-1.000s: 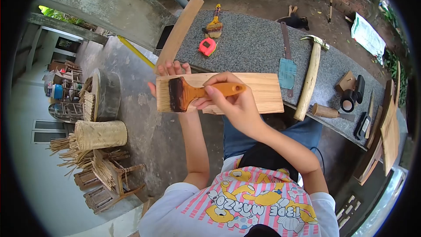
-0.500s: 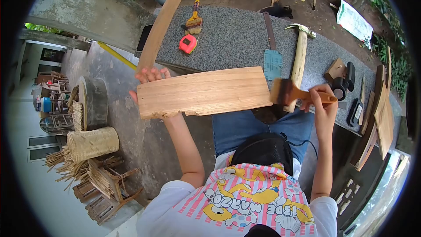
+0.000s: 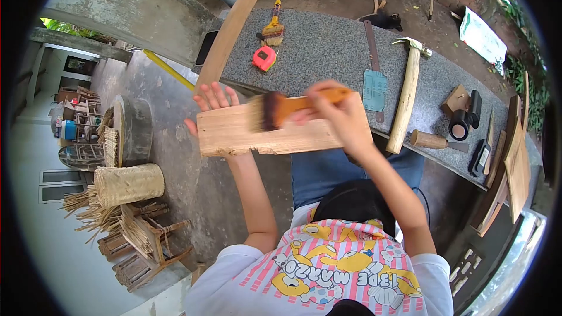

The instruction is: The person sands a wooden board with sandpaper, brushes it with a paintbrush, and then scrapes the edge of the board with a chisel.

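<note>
My left hand (image 3: 216,97) supports a light wooden board (image 3: 234,138) from below. Its fingers stick out past the board's far left edge, and the palm is hidden under the wood. The board's near edge is rough and chipped at the left. In my right hand (image 3: 335,116) is a wide paintbrush (image 3: 291,106), gripped by its orange handle. Its pale bristles, smeared by motion, lie over the left half of the board and point left.
On the granite tabletop (image 3: 322,47) lie another paintbrush (image 3: 273,30), a pink tape measure (image 3: 264,58), a hammer (image 3: 408,93), a saw blade (image 3: 373,52), a wooden-handled chisel (image 3: 430,139) and a curved wooden strip (image 3: 225,41). More boards (image 3: 515,169) lean at the right.
My right hand has swept the brush left, from beyond the board's right end to over its left half. My left hand still holds the board. The view has shifted slightly.
</note>
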### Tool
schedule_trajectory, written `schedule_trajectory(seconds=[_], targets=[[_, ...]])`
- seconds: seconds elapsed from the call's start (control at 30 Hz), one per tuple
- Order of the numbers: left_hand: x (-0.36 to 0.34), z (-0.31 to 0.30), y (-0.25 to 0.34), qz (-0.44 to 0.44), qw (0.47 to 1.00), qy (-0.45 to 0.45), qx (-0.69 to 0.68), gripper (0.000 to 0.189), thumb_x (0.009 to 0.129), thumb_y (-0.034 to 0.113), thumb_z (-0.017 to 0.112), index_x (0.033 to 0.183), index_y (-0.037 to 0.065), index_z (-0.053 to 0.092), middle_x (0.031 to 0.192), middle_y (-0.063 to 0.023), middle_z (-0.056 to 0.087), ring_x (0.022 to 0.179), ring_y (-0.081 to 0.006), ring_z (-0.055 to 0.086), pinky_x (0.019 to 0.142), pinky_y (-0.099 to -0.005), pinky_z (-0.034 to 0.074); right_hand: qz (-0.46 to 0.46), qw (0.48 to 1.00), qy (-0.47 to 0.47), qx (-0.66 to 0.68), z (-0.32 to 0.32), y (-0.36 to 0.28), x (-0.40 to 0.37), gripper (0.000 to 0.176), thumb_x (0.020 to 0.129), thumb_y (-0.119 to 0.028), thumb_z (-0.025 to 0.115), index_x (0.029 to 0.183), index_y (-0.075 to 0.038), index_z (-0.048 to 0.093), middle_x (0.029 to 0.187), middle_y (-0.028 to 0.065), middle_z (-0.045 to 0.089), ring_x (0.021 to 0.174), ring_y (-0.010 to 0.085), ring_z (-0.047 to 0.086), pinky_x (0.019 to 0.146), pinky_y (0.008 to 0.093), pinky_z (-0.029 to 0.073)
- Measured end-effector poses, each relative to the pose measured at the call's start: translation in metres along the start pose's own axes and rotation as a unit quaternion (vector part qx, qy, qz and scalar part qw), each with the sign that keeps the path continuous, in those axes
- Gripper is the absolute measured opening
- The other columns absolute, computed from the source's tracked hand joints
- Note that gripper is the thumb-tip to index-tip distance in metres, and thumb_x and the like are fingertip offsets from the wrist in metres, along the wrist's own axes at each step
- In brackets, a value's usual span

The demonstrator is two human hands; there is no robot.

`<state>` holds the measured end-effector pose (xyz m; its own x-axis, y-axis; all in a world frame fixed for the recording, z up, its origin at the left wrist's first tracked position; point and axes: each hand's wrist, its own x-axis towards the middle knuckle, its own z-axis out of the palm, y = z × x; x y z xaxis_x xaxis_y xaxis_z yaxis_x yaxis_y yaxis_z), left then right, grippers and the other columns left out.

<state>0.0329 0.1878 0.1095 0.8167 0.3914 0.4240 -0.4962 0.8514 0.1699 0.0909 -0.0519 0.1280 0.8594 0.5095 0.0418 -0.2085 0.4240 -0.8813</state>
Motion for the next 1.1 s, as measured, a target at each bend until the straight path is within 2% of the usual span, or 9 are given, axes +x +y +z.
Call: schedule_trajectory(seconds=[0.13,0.27,0.43,0.53,0.63,0.7,0.8,0.93,1.1], targets=[[-0.003,-0.01,0.003,0.008,1.0,0.014,-0.005,0.055,0.096,0.055,0.043,0.125,0.01,0.057,0.145,-0.0096,0.047,0.141,-0.025,0.033,0.117,-0.0483,0.02,-0.001,0.975,0.197,-0.099,-0.111,0.001,-0.05,0.019,0.099,-0.014,0.05,0.101,0.005,0.054,0.083,0.0184,0.066,0.072,0.0245,0.07,0.065,0.0325,0.059],[-0.001,-0.005,-0.001,0.014,0.999,0.008,0.028,0.047,0.096,0.047,0.047,0.123,0.01,0.056,0.144,-0.0073,0.047,0.14,-0.0229,0.034,0.116,-0.047,0.02,-0.023,0.932,0.271,-0.238,-0.147,-0.042,-0.075,0.018,0.098,-0.012,0.052,0.097,0.006,0.056,0.077,0.0155,0.067,0.066,0.0204,0.069,0.059,0.0293,0.057],[0.002,-0.007,0.002,-0.007,0.999,-0.022,0.025,0.047,0.096,0.047,0.046,0.124,0.01,0.056,0.144,-0.0072,0.046,0.139,-0.0234,0.035,0.115,-0.0472,0.021,-0.083,0.974,0.156,-0.145,-0.058,-0.062,-0.045,0.02,0.098,-0.017,0.052,0.099,0.002,0.058,0.077,0.0132,0.068,0.067,0.0182,0.068,0.065,0.03,0.057],[0.001,-0.005,0.004,0.002,0.999,-0.009,0.052,0.046,0.096,0.047,0.047,0.124,0.011,0.056,0.144,-0.0065,0.047,0.139,-0.0226,0.036,0.114,-0.0469,0.022,-0.001,0.999,0.0,0.035,0.003,-0.05,-0.019,0.019,0.097,-0.012,0.056,0.104,0.006,0.055,0.095,0.0183,0.065,0.081,0.0268,0.071,0.073,0.0345,0.06],[0.001,0.001,0.007,-0.015,0.998,-0.017,0.066,0.045,0.096,0.047,0.047,0.123,0.012,0.057,0.143,-0.0058,0.047,0.138,-0.0216,0.037,0.114,-0.0464,0.023,0.005,0.995,-0.032,0.094,0.013,-0.02,-0.007,0.019,0.097,-0.011,0.056,0.105,0.006,0.055,0.093,0.0186,0.066,0.081,0.0264,0.071,0.074,0.0335,0.06],[-0.002,0.008,0.003,-0.011,0.998,-0.006,0.055,0.045,0.096,0.047,0.048,0.123,0.012,0.057,0.143,-0.0057,0.047,0.138,-0.0211,0.038,0.114,-0.0461,0.023,0.029,0.996,-0.011,0.084,-0.01,-0.003,-0.005,0.017,0.097,-0.01,0.055,0.103,0.005,0.055,0.093,0.0186,0.064,0.08,0.0263,0.071,0.07,0.0322,0.06],[-0.004,0.01,0.001,-0.001,0.998,0.028,0.047,0.044,0.096,0.046,0.049,0.122,0.012,0.057,0.143,-0.0052,0.048,0.137,-0.0205,0.039,0.113,-0.0449,0.024,0.003,0.984,0.167,-0.064,-0.079,0.002,-0.028,0.02,0.098,-0.014,0.051,0.102,0.005,0.055,0.085,0.0177,0.066,0.072,0.025,0.07,0.067,0.033,0.06],[-0.003,0.003,0.003,-0.003,0.999,0.022,0.049,0.043,0.096,0.046,0.048,0.12,0.012,0.058,0.142,-0.0056,0.049,0.135,-0.0207,0.041,0.113,-0.0443,0.024,-0.035,0.943,0.299,-0.142,-0.154,-0.016,-0.061,0.019,0.095,-0.013,0.054,0.097,0.006,0.057,0.078,0.0157,0.067,0.066,0.0198,0.069,0.059,0.0284,0.056],[0.001,-0.007,0.006,-0.027,0.999,-0.018,0.013,0.054,0.097,0.053,0.041,0.123,0.009,0.058,0.145,-0.0077,0.047,0.137,-0.0232,0.04,0.114,-0.0458,0.022,-0.074,0.965,0.223,-0.12,-0.103,-0.054,-0.063,0.016,0.096,-0.011,0.052,0.096,0.004,0.057,0.08,0.0152,0.066,0.068,0.0204,0.069,0.061,0.0304,0.057]])
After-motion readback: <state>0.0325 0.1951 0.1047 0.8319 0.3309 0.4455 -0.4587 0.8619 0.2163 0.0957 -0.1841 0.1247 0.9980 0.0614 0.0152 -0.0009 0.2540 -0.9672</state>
